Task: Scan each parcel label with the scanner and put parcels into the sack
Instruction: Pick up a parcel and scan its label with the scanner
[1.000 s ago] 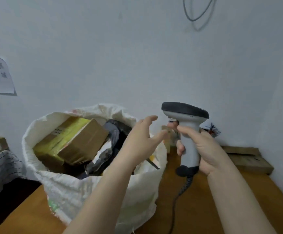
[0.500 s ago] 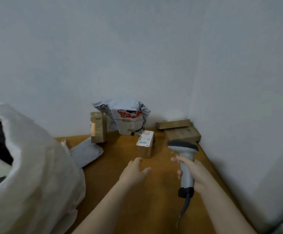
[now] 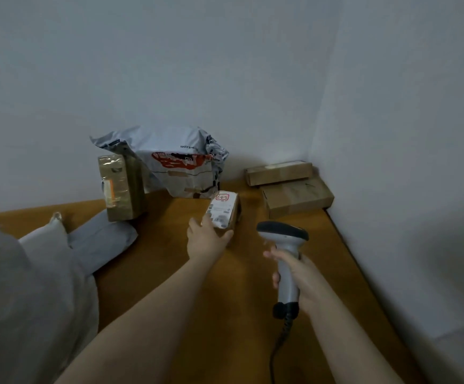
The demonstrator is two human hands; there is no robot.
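Observation:
A small brown parcel with a white label [image 3: 223, 208] lies on the wooden table [image 3: 225, 314]. My left hand [image 3: 205, 239] reaches its near end, fingers spread and touching it, thumb at its right corner. My right hand [image 3: 298, 275] grips the handle of the grey scanner [image 3: 284, 245], whose dark head points toward the parcel. The white sack [image 3: 22, 295] bulges at the left edge; its opening is out of view.
A tall taped box [image 3: 121, 187] stands at the back left, with a grey-and-red poly mailer [image 3: 175, 164] leaning on the wall behind. A grey flat mailer [image 3: 100, 239] lies beside the sack. Two flat cardboard boxes [image 3: 294, 189] sit in the right corner. Walls close off back and right.
My view swung right, from the sack to the parcels on the table. My left hand moved forward from above the sack to the small labelled parcel. The scanner stayed in my right hand.

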